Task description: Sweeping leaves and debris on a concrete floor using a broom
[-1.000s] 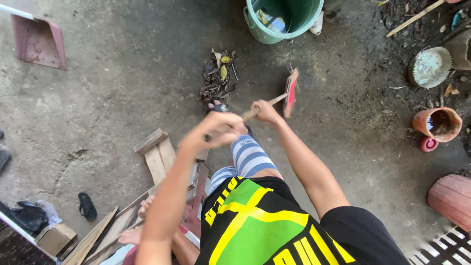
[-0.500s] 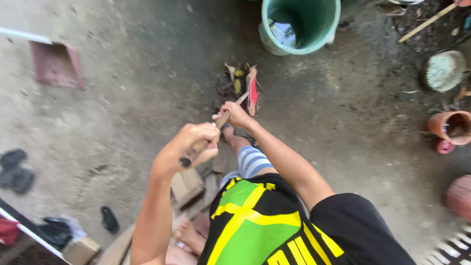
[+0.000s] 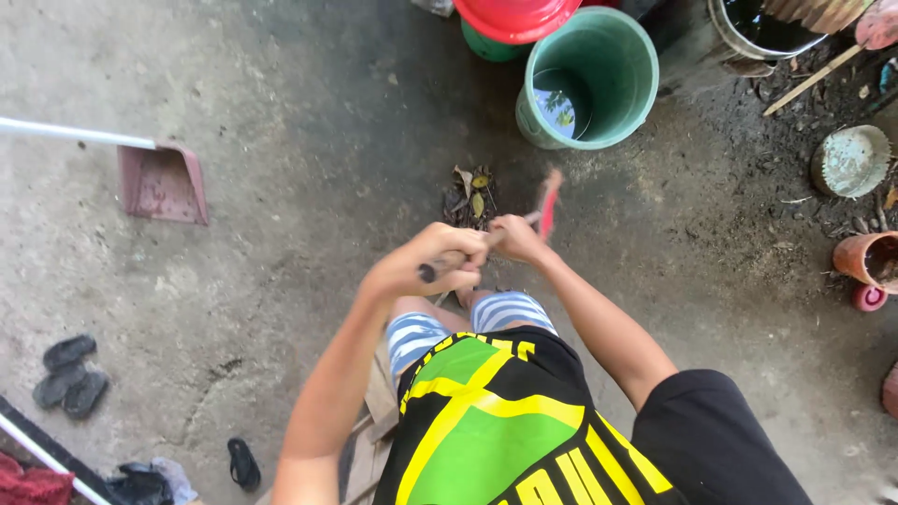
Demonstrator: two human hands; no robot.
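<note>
Head view, looking down at a concrete floor (image 3: pixel 281 103). My left hand (image 3: pixel 426 262) grips the upper end of a broom handle (image 3: pixel 468 251), fingers (image 3: pixel 447 245) wrapped shut around the wood, with the dark butt of the stick just showing below my knuckles. My right hand (image 3: pixel 516 238) is closed round the same handle further along, toward the head, so it is the nearer of the two to the bristles. The handle's long axis runs from centre frame up and to the right, ending at the red broom head (image 3: pixel 549 201), which is blurred and points toward the upper part of the frame.

The pile of dry leaves (image 3: pixel 470 198) lies on the floor just left of the broom head and just above my hands, near but apart from the bristles as far as the blur allows me to tell. Above the pile, toward upper centre-right, stands a green bucket (image 3: pixel 613 98) holding water, with a red basin (image 3: pixel 514 17) beside it at the top edge. A reddish dustpan (image 3: pixel 164 182) with a pale long handle lies well apart in the upper left, its mouth facing down-frame. Dark sandals (image 3: pixel 70 374) lie at lower left; a clay pot (image 3: pixel 865 257) sits at the right edge.
</note>
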